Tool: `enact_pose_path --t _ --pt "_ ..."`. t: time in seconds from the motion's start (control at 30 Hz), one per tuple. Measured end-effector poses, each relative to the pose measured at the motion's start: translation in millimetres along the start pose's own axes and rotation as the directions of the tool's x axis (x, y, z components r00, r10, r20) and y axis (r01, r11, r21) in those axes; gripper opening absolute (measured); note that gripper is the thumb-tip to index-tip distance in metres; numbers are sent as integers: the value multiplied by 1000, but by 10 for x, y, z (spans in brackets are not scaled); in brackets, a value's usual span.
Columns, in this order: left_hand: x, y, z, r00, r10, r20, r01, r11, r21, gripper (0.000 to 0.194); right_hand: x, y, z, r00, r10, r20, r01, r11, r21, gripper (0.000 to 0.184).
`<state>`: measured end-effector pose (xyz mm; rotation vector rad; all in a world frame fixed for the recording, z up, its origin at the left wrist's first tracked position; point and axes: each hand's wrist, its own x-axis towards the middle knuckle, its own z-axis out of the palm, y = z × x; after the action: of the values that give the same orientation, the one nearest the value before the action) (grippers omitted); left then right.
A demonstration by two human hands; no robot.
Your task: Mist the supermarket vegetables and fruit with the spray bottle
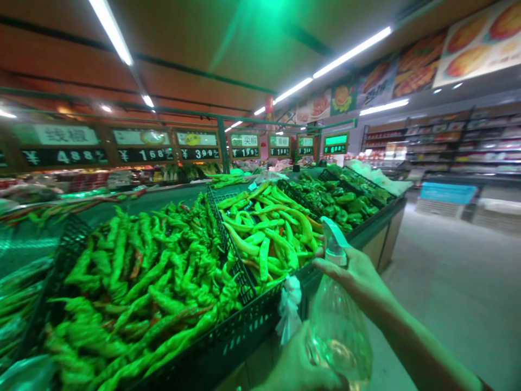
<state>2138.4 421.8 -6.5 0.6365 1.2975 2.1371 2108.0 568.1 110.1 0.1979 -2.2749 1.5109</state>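
Note:
A clear spray bottle (340, 326) with a pale spray head and some liquid inside stands upright in front of me, between both my hands. My right hand (358, 270) is wrapped round its neck, just below the spray head. Lower down, my left hand (299, 361) grips the body from the left side, its fingers partly hidden by the frame's lower edge. Just beyond the bottle lie light green peppers (272, 233) in a black crate. Wrinkled long green peppers (150, 293) fill the nearer crate (240, 320) on the left.
Dark green peppers (342, 193) lie farther along the stand. A knotted plastic bag (290, 304) hangs at the stand's front edge. Price signs (142, 155) run above the back. To the right are the aisle floor (439, 271), a blue crate (448, 193) and shelves (468, 136).

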Motion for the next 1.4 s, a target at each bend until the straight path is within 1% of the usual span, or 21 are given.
enact_pose_path --t 0.03,0.1,0.2,0.27,0.33,0.4,0.47,0.5,0.57,0.67,0.77,0.83,0.97,1.03,1.2,1.3,1.4 --pt "55 37 -5 1000 10 10 -10 1000 1 62 53 22 -20 1000 6 -16 -5 1000 8 42" --pt "172 107 -21 1000 -10 -3 10 1000 6 65 177 68 -51 999 13 -44 -12 1000 23 46" --pt "373 187 -68 996 -46 -82 45 999 -14 70 412 123 -80 996 33 -77 -30 999 42 51" --pt "523 225 -124 992 -34 -120 32 999 -22 65 605 147 -91 994 44 -103 -39 998 54 57" --pt "686 260 -211 988 -17 -153 12 999 -30 62 825 172 -96 992 34 -125 -31 999 29 60" --pt "855 297 -328 984 20 -178 -32 998 -63 69 1059 209 -92 989 -6 -146 3 1000 -20 53" --pt "1016 339 -464 982 67 -177 -84 992 -92 78 1293 265 -73 986 -57 -159 49 997 -51 44" --pt "1090 362 -532 980 93 -174 -112 989 -100 80 1405 298 -57 984 -77 -163 71 996 -46 40" --pt "1216 417 -656 978 127 -166 -142 987 -81 79 1614 366 -7 982 -97 -162 95 995 -15 38" --pt "1342 507 -810 970 155 -186 -175 980 -95 80 1871 445 105 986 -84 -143 89 995 32 37" --pt "1395 581 -943 950 193 -244 -230 964 -134 87 2054 475 252 992 -62 -106 70 995 71 36" --pt "1398 619 -1021 938 206 -280 -245 963 -113 89 2140 476 355 995 -51 -80 59 993 104 38" --pt "1370 689 -1119 916 248 -316 -284 956 -71 89 2275 444 534 999 -31 -39 38 984 173 53" --pt "1353 724 -1137 906 271 -325 -301 952 -45 86 2336 401 606 999 -44 -10 45 980 194 54" --pt "1306 833 -1121 879 265 -397 -288 958 3 80 2454 255 771 990 -124 62 106 965 239 47" --pt "1274 897 -1094 869 326 -373 -354 935 -6 76 2499 205 864 979 -176 106 142 952 271 44" --pt "1255 871 -1103 842 371 -392 -389 921 36 75 2530 168 958 959 -229 169 175 942 286 44"
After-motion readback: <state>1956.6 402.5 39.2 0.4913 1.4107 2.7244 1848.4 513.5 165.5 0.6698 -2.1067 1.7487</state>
